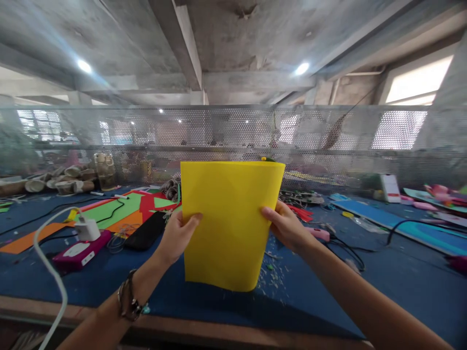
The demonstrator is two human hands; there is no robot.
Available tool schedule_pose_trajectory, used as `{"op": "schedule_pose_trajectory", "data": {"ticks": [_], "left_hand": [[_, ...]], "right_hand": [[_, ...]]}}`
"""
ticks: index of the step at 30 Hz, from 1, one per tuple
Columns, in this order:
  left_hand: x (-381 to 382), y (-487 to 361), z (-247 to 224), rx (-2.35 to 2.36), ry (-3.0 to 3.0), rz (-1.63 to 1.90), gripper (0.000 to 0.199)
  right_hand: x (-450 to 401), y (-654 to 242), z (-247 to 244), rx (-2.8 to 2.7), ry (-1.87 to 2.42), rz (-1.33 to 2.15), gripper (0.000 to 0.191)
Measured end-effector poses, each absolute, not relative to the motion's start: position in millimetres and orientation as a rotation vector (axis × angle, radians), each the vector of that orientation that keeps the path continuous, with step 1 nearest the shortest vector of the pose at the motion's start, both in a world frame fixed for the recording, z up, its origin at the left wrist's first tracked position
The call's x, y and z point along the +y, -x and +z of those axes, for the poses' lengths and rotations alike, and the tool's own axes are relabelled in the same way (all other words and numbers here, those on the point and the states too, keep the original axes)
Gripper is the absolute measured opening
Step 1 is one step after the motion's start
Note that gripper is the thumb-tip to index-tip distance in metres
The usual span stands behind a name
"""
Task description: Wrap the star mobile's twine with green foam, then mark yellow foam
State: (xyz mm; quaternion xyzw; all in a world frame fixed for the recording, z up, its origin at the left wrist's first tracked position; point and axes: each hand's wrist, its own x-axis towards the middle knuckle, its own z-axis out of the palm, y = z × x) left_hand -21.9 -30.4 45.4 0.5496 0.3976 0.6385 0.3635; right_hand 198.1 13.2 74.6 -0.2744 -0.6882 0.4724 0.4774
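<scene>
Right forearm (350,291), yellow sheet (226,226) partly blocking mesh panel (219,126), power strip (82,252), cable (64,294)

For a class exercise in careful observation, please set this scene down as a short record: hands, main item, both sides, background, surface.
Left hand: grips yellow sheet at its left edge, thumb in front
Right hand: grips the sheet's right side, thumb in front
Sheet shape: upright, curving back at right
Left side: magenta socket block, white plug
Right side: blue board
Background: perforated screen
Surface: blue tabletop
</scene>
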Motion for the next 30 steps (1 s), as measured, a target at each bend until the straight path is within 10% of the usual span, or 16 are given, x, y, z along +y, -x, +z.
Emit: {"op": "schedule_pose_trajectory", "data": {"ticks": [30], "left_hand": [[-28.2, 19.2, 46.4, 1.056, -1.518, 1.668, 0.033]], "right_hand": [[11.1, -189.1, 78.2, -1.424, 0.686, 1.345, 0.03]]}}
